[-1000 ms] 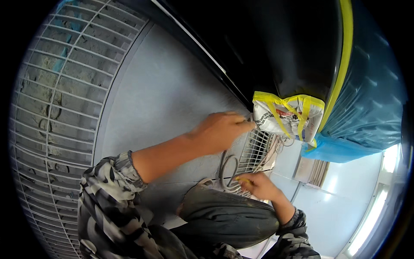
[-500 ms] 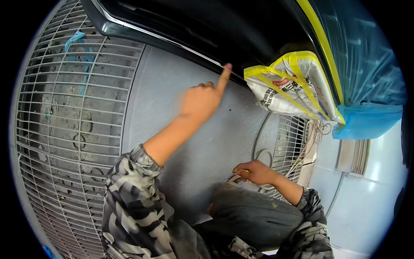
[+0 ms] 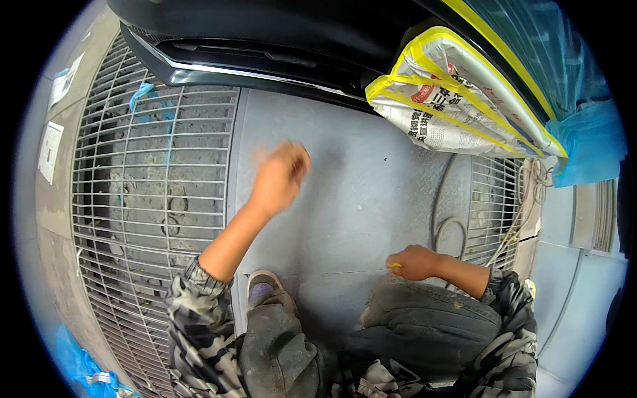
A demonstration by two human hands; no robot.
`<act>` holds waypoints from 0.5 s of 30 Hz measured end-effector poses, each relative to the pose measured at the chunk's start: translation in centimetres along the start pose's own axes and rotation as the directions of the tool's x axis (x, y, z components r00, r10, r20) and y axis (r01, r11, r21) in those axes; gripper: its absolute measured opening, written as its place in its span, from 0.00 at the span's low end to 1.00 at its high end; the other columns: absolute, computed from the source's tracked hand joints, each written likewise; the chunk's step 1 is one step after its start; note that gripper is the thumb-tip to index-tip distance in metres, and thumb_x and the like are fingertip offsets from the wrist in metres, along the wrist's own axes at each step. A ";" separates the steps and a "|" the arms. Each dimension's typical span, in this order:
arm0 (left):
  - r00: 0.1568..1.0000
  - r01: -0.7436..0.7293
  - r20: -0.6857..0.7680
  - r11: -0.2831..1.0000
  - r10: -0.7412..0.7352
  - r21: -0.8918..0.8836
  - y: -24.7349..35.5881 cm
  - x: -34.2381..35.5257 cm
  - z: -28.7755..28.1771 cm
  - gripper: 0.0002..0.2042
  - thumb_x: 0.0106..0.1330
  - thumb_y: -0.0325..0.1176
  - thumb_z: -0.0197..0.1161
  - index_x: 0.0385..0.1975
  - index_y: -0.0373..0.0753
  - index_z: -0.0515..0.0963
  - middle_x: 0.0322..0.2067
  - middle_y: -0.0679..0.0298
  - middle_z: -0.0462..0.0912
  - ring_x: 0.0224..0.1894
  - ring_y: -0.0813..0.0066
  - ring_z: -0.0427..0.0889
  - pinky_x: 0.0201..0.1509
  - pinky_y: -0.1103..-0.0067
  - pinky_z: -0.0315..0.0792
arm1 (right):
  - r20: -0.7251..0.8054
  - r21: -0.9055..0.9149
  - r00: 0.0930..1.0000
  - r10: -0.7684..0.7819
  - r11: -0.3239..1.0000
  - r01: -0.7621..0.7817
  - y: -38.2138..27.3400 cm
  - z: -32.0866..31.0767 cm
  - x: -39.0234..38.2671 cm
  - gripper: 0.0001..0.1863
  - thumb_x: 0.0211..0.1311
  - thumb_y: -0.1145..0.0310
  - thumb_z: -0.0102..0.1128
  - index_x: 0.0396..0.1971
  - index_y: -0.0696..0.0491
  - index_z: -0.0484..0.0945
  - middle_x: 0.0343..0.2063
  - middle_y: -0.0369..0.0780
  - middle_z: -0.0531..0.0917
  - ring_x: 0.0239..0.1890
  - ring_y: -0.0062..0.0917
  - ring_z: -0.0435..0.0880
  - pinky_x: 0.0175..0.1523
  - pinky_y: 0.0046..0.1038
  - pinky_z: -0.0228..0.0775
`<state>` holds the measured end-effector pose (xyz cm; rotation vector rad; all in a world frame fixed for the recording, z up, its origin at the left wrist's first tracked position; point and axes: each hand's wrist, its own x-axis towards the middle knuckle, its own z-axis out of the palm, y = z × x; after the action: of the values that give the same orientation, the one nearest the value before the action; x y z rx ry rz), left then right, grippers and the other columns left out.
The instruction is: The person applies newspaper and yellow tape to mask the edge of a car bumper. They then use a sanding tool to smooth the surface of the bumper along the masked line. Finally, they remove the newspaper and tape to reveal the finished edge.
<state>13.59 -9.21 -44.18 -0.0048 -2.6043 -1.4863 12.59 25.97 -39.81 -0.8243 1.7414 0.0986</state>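
Observation:
My left hand hangs over the grey floor, short of the black car bumper and touching nothing I can see. Its fingers are curled inward and smeared by motion, so whether anything is in them is unclear. Beside my right knee, my right hand is closed with a small yellow object showing at its fingertips; most of it is hidden. A bright chrome strip runs along the bumper. Printed newspaper edged with yellow masking tape covers part of the car to the right.
Blue plastic sheeting hangs at the upper right. Metal floor gratings lie at left and right. A grey hose loops near the right grating, with loose cords beyond. Crumpled blue plastic lies at the lower left.
My left hand has drawn back from the bumper, down and left, its pointing finger now folded in. My right hand stays closed by the knee. The view has shifted, showing my left shoe.

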 end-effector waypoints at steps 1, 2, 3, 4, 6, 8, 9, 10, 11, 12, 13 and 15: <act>0.969 0.023 0.246 0.991 0.011 -0.134 -1.1 -2.0 0.8 0.04 0.62 0.28 0.60 0.28 0.36 0.76 0.31 0.54 0.80 0.29 0.57 0.79 0.34 0.67 0.72 | 0.091 -0.095 0.995 0.035 0.995 -0.026 0.2 0.5 0.1 0.16 0.65 0.55 0.51 0.45 0.49 0.78 0.38 0.50 0.83 0.41 0.47 0.81 0.48 0.44 0.72; 0.862 0.033 0.506 0.998 -0.003 -0.051 -2.0 -4.9 2.2 0.10 0.67 0.35 0.57 0.29 0.35 0.76 0.25 0.55 0.78 0.27 0.64 0.79 0.34 0.70 0.72 | 0.147 -0.150 0.986 0.074 0.987 -0.052 1.6 2.4 0.4 0.20 0.63 0.53 0.52 0.49 0.50 0.76 0.41 0.50 0.83 0.44 0.48 0.80 0.50 0.44 0.71; 0.509 0.290 0.850 0.957 -0.133 -0.024 -0.5 -6.2 2.4 0.13 0.67 0.41 0.58 0.45 0.40 0.74 0.27 0.55 0.81 0.28 0.67 0.80 0.36 0.72 0.75 | 0.222 -0.154 0.968 0.117 0.985 -0.084 1.9 3.6 -0.5 0.21 0.63 0.54 0.53 0.51 0.50 0.75 0.43 0.50 0.82 0.46 0.48 0.80 0.51 0.44 0.71; 0.025 0.397 0.962 0.886 -0.272 0.240 1.5 -8.1 1.5 0.24 0.67 0.47 0.59 0.60 0.46 0.72 0.29 0.55 0.83 0.29 0.69 0.82 0.39 0.73 0.78 | 0.290 -0.161 0.950 0.111 0.985 -0.066 2.1 4.6 -0.2 0.22 0.64 0.54 0.53 0.53 0.50 0.75 0.44 0.50 0.82 0.47 0.47 0.80 0.52 0.43 0.71; -0.455 0.371 0.853 0.816 -0.256 0.443 4.6 -13.1 0.8 0.30 0.70 0.61 0.44 0.66 0.49 0.65 0.23 0.57 0.79 0.22 0.72 0.79 0.32 0.74 0.77 | 0.443 -0.136 0.894 0.072 0.991 -0.012 2.0 6.3 0.2 0.23 0.63 0.56 0.54 0.55 0.50 0.74 0.45 0.49 0.82 0.49 0.46 0.80 0.53 0.42 0.70; -0.568 0.279 0.808 0.888 -0.153 0.364 3.6 -19.2 1.8 0.24 0.72 0.52 0.46 0.59 0.45 0.72 0.24 0.54 0.80 0.24 0.66 0.79 0.34 0.70 0.76 | 0.596 0.005 0.799 -0.072 0.996 0.085 1.6 8.0 0.4 0.23 0.61 0.58 0.55 0.54 0.50 0.75 0.45 0.49 0.82 0.49 0.45 0.80 0.54 0.42 0.70; -0.400 0.330 0.914 0.920 -0.065 0.210 2.3 -21.7 2.0 0.21 0.71 0.49 0.47 0.55 0.43 0.74 0.25 0.53 0.80 0.26 0.63 0.79 0.36 0.68 0.75 | 0.645 0.058 0.752 -0.135 0.990 0.128 1.5 8.7 0.8 0.23 0.61 0.59 0.55 0.54 0.50 0.75 0.45 0.49 0.82 0.49 0.45 0.80 0.54 0.42 0.70; -0.218 0.347 0.975 0.937 0.034 0.045 2.1 -22.4 1.4 0.19 0.71 0.47 0.48 0.52 0.41 0.76 0.25 0.52 0.80 0.27 0.60 0.79 0.37 0.67 0.74 | 0.673 0.081 0.720 -0.169 0.985 0.155 1.7 9.1 1.0 0.23 0.60 0.60 0.56 0.54 0.51 0.75 0.45 0.48 0.82 0.49 0.44 0.80 0.54 0.42 0.70; -0.029 0.331 0.990 0.936 0.138 -0.121 1.8 -22.9 0.9 0.18 0.71 0.44 0.49 0.48 0.39 0.78 0.26 0.51 0.80 0.29 0.58 0.79 0.39 0.65 0.73 | 0.685 0.057 0.708 -0.172 0.981 0.183 2.1 9.3 1.3 0.23 0.59 0.60 0.56 0.54 0.51 0.75 0.45 0.48 0.82 0.50 0.44 0.80 0.54 0.42 0.70; -0.091 0.312 0.995 0.950 0.042 -0.011 1.7 -23.2 1.1 0.14 0.68 0.38 0.51 0.38 0.35 0.79 0.29 0.48 0.80 0.36 0.49 0.79 0.43 0.61 0.71 | 0.688 -0.007 0.711 -0.145 0.978 0.206 2.6 9.6 1.7 0.23 0.58 0.61 0.57 0.54 0.51 0.75 0.45 0.48 0.82 0.50 0.43 0.79 0.54 0.42 0.70; -0.048 0.265 0.999 0.964 0.013 0.001 2.5 -23.1 0.9 0.13 0.66 0.38 0.52 0.36 0.36 0.79 0.30 0.48 0.81 0.38 0.48 0.80 0.43 0.60 0.71 | 0.683 -0.102 0.724 -0.100 0.968 0.230 2.7 9.1 2.1 0.23 0.57 0.62 0.58 0.53 0.51 0.76 0.45 0.48 0.82 0.50 0.43 0.79 0.55 0.42 0.70; 0.042 0.172 0.998 0.984 -0.042 0.034 3.5 -23.4 0.6 0.12 0.63 0.37 0.54 0.33 0.37 0.80 0.32 0.47 0.82 0.41 0.47 0.80 0.44 0.59 0.72 | 0.643 -0.263 0.766 0.003 0.940 0.217 3.0 8.0 2.9 0.23 0.56 0.64 0.59 0.53 0.52 0.76 0.45 0.47 0.82 0.50 0.42 0.79 0.55 0.42 0.70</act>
<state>36.93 -5.38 -44.41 -1.5100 -3.5005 -2.1620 17.08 30.53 -46.13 -0.9862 1.0318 0.5413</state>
